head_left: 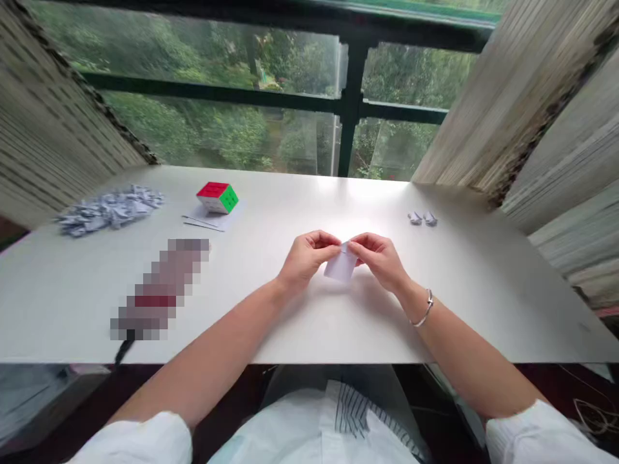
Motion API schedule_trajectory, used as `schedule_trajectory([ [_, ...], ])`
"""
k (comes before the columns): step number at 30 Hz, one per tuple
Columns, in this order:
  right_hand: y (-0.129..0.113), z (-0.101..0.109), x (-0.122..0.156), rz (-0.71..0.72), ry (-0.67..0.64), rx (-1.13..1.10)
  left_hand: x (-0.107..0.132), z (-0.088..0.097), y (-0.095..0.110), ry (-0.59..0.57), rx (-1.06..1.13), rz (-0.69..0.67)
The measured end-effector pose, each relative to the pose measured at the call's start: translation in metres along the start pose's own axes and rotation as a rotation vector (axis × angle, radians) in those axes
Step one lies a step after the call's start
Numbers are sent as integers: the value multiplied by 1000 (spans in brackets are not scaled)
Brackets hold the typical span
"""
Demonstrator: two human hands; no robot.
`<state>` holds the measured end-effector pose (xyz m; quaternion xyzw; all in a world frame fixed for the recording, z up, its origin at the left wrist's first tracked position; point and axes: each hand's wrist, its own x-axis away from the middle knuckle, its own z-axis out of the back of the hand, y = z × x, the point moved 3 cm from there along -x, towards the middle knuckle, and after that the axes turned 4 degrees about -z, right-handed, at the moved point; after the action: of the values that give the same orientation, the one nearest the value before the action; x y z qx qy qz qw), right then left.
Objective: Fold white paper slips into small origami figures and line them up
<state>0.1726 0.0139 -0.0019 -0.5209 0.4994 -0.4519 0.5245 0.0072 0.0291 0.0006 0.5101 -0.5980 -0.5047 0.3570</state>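
A small piece of white paper (340,265) is held above the white table, pinched at its upper edge between both hands. My left hand (309,256) grips its upper left corner with thumb and fingers. On the other side, my right hand (380,258) pinches the upper right corner. A crease or fold line seems to run near the top of the paper. Its lower part hangs free toward me. Two small folded paper pieces (422,219) stand side by side to the right, beyond my right hand.
At the far left lies a heap of folded paper pieces (113,209). A puzzle cube (216,197) rests on flat paper sheets (226,222). A blurred-out object (159,290) with a dark cord lies at the left front of the white table (271,212). Windows and curtains border the back.
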Motion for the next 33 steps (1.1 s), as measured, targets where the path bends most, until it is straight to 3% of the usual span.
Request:
schedule_trajectory([
  [11,4,-1,0,72,-23,140,3,-3,-1,-14,-43,-4],
  [16,0,1,0,109,22,189,3,-1,2,-75,2,71],
  [22,-2,1,0,97,44,111,1,0,0,-115,-88,155],
  [26,4,-2,0,78,14,178,0,0,-4,-154,-136,106],
  [33,10,-3,-1,-1,29,256,-1,0,-4,-75,-132,55],
])
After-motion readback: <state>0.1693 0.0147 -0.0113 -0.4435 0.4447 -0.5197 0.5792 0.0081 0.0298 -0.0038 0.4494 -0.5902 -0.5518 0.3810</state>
